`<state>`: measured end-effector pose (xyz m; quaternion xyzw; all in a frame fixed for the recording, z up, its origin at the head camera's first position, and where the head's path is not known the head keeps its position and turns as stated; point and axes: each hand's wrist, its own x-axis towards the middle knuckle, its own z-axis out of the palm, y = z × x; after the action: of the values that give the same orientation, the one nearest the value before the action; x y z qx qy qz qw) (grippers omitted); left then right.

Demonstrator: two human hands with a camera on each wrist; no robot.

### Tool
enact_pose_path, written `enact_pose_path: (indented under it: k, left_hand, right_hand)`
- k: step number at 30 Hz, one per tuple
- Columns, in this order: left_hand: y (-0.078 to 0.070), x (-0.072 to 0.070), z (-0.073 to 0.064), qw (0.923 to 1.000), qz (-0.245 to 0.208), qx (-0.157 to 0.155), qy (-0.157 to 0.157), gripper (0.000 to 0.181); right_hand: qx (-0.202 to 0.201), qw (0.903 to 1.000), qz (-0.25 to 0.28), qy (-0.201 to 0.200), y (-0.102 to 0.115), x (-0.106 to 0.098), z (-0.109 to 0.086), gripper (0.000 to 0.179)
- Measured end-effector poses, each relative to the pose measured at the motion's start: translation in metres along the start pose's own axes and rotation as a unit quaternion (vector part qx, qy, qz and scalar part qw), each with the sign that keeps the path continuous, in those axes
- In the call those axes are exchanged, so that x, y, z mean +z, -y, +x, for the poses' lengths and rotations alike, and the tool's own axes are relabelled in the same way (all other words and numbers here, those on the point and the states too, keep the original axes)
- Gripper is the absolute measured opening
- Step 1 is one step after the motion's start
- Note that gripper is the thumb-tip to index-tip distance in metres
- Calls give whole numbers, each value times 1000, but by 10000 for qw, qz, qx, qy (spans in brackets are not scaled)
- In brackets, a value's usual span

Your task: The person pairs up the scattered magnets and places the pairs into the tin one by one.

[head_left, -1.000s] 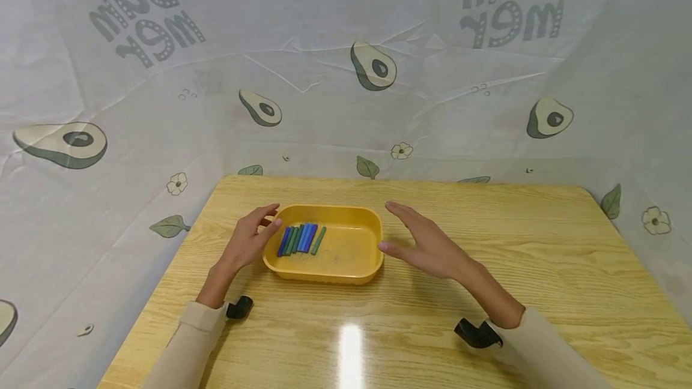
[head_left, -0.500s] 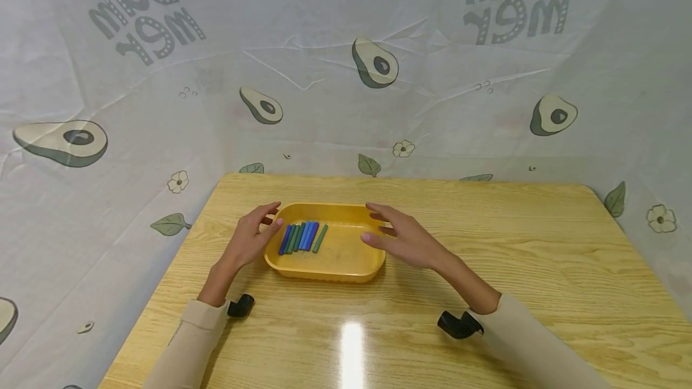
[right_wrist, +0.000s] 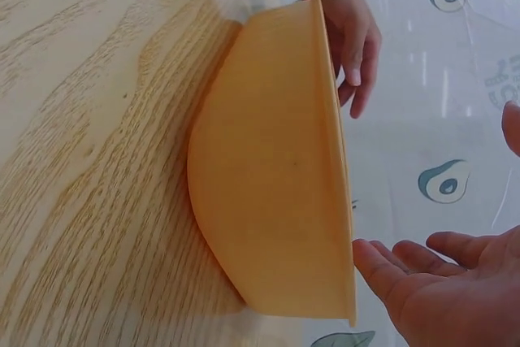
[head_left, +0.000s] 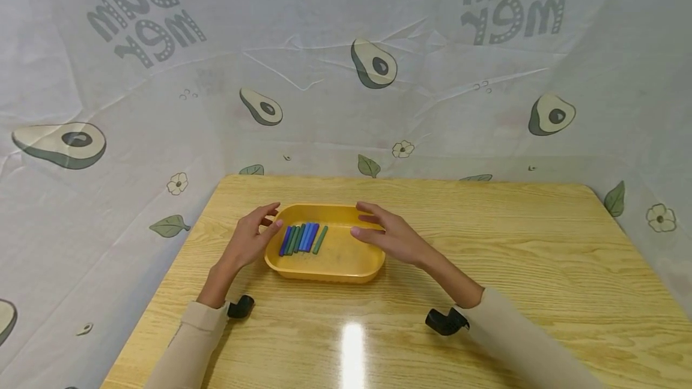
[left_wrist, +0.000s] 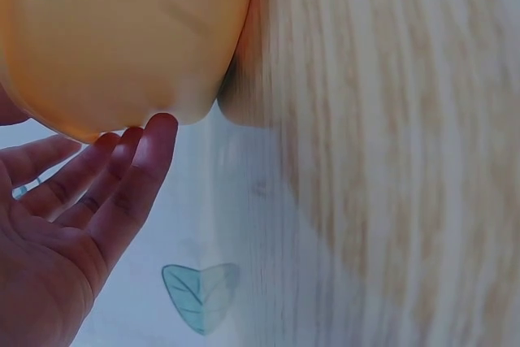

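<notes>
Blue and green sticks [head_left: 300, 238], which look like pastels, lie side by side in the left half of a yellow plastic tray [head_left: 327, 276]. One green stick [head_left: 320, 239] lies slightly apart on their right. My left hand [head_left: 250, 238] is at the tray's left end, its thumb over the edge and its fingers loosely bent; the left wrist view has the fingertips [left_wrist: 160, 129] right at the rim. Over the right end reaches my right hand [head_left: 397, 236], thumb and fingers spread apart with nothing between them. Its fingertips [right_wrist: 366, 251] overlap the rim in the right wrist view.
The tray stands on a wooden table [head_left: 519, 257]. Behind and beside the table hangs a pale cloth [head_left: 313, 17] printed with avocados and leaves. A black wrist-worn device [head_left: 447, 321] sticks out by the right sleeve, another [head_left: 241, 307] by the left. Dark smudges mark the tray's floor.
My right hand has moved left, from outside the tray's right edge to over its right end. My left hand, the tray and the sticks stay in place.
</notes>
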<state>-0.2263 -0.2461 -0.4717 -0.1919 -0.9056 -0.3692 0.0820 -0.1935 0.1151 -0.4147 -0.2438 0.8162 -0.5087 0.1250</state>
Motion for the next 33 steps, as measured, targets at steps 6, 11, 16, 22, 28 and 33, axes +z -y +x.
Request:
enact_pose_path:
  k: [6,11,16,22,28,33]
  left_hand:
    - [1,1,0,9999,116,102,-19,49]
    - [1,0,0,10000,43,9,35,49]
    - [1,0,0,10000,5,-64,66,49]
    - [2,0,1,10000,35,76,5,47]
    - [1,0,1,9999,45,132,13,42]
    - [1,-1,1,9998,56,178,12,41]
  right_hand:
    - [106,9999,33,17,-6,8,10,72]
    - [180,9998,83,72,-7,13,16,73]
    - [235,9995,150,167,-5,16,19,78]
    - [325,9988,250,258,-1,19,22,82]
    - [466,9974,446,311,-1,24,28,83]
    - [662,9959,529,323,-2,27,35,83]
